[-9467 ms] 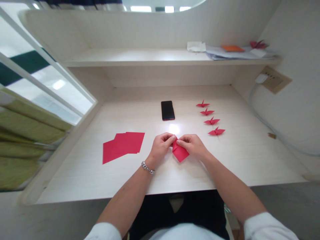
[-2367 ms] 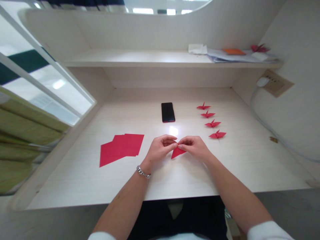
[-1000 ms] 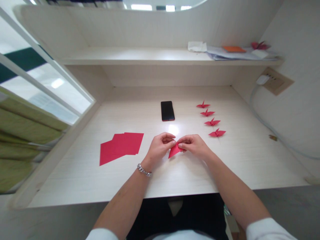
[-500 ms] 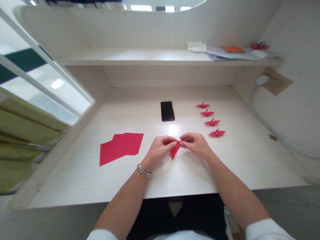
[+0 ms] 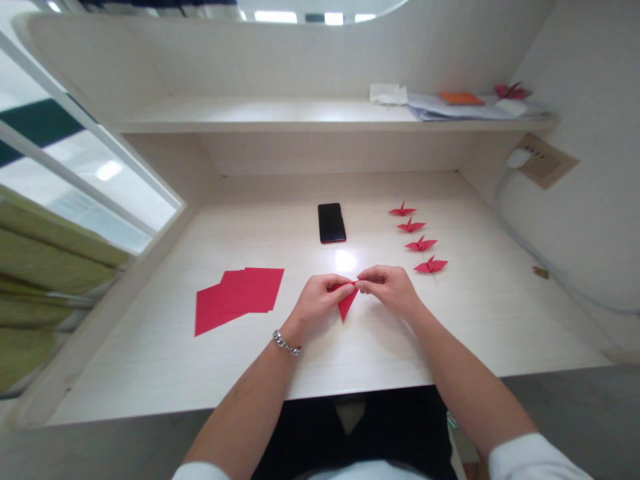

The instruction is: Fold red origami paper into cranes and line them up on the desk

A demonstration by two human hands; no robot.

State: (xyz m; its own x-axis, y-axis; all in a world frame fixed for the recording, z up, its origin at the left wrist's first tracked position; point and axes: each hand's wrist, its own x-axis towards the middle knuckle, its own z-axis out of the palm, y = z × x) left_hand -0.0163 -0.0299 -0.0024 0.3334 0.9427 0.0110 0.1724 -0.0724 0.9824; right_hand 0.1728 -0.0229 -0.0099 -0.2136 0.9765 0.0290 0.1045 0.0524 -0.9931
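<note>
head view: pinching folded red paper (image 5: 347, 305) at upper left with left hand (image 5: 321, 297), at upper right with right hand (image 5: 389, 290), nearer front than back edge of desk (image 5: 360, 360). just narrowed to a triangle, tip toward front edge, down from the earliest frame's diamond; likely folded further. unmoved: red sheets (image 5: 240, 292) toward left edge, red cranes (image 5: 421, 245) toward right.

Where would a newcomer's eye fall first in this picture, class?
Probably on the red folded paper held by the left hand and right hand toward the front of the pale desk. Overlapping red sheets lie to its left, and four red paper birds sit in a slanting row to the right. The black phone beyond the hands also stands out.
</note>
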